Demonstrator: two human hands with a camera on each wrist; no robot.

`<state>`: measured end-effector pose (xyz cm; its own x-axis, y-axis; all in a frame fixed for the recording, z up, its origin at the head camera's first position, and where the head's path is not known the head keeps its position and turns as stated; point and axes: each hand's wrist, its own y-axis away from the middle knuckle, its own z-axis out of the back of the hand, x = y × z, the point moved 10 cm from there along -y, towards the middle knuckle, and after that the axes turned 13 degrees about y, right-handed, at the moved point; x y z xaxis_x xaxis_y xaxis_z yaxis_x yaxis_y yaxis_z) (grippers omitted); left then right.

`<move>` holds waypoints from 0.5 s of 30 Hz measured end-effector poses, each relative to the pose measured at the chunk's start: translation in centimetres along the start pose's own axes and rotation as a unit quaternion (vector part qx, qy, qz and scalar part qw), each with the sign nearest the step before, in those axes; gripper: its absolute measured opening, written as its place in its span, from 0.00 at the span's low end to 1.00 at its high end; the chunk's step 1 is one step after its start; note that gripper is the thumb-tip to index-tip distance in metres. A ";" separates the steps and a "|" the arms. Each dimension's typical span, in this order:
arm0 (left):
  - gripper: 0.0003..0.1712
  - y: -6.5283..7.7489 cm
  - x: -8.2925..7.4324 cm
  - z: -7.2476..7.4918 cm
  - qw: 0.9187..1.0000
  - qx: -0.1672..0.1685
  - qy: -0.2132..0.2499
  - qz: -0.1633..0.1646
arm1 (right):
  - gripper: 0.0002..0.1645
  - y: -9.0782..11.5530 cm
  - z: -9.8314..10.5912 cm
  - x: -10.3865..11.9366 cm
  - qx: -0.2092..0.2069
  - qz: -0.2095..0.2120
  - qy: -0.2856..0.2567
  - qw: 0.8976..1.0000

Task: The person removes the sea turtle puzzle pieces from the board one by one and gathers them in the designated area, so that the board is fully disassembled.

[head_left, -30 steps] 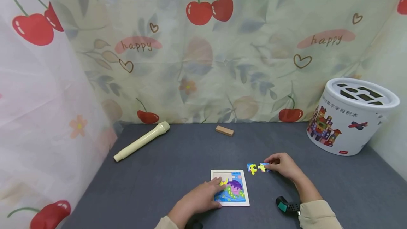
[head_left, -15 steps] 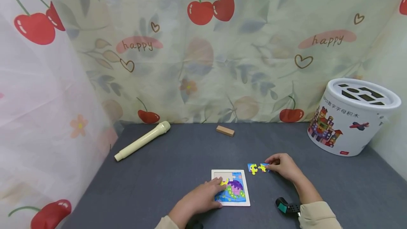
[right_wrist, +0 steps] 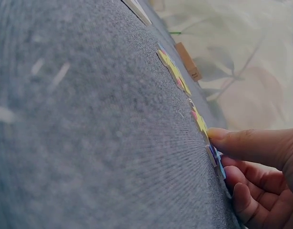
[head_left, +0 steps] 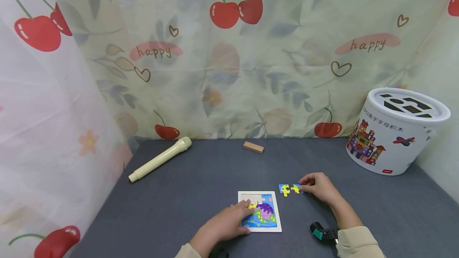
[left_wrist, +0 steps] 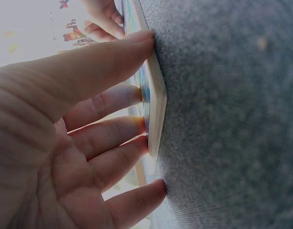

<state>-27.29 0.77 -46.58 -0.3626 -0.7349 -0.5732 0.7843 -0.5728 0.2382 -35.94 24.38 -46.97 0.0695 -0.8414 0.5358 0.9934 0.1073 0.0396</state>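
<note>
A wooden jigsaw puzzle board (head_left: pixel 261 229) with a pale frame lies on the dark table, its upper left part showing bare backing. On it rests my left hand (head_left: pixel 226 222), fingers fairly straight over the picture; in the left wrist view the thumb (left_wrist: pixel 122 52) touches the board's edge. To the board's right, a yellow-and-blue puzzle piece (head_left: pixel 285 190) lies flat. Beside that, my right hand (head_left: pixel 320 187) pinches another yellow-and-blue puzzle piece (head_left: pixel 295 188). The right wrist view shows the thumb (right_wrist: pixel 232 140) on top, with a blue part (right_wrist: pixel 219 164) near the curled fingers.
A cream stick-shaped toy (head_left: pixel 159 160) lies at the back left. Behind the pieces is a small wooden block (head_left: pixel 253 147). At the back right stands a white block bucket (head_left: pixel 394 134). A black strap-like device (head_left: pixel 322 232) is by the right wrist. A patterned curtain hangs behind.
</note>
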 end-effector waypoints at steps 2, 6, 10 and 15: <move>0.31 0.1 0.0 0.0 1.000 0.001 0.001 0.000 | 0.08 0.0 0.0 0.0 0.000 0.002 0.001 1.000; 0.31 0.2 -0.1 -0.1 1.000 0.001 0.005 0.003 | 0.09 0.1 -0.1 0.0 0.003 0.005 0.001 1.000; 0.30 0.2 -0.1 0.1 1.000 -0.003 0.000 0.004 | 0.10 -0.1 0.0 0.2 0.003 0.012 0.000 1.000; 0.30 0.1 0.0 0.1 1.000 -0.001 -0.003 0.011 | 0.11 -0.3 0.7 0.8 -0.013 0.025 0.019 0.999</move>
<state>-27.27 0.74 -46.50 -0.3480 -0.7494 -0.5634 0.7927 -0.5560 0.2500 -36.22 24.07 -45.99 0.1223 -0.8546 0.5048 0.9905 0.1371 -0.0079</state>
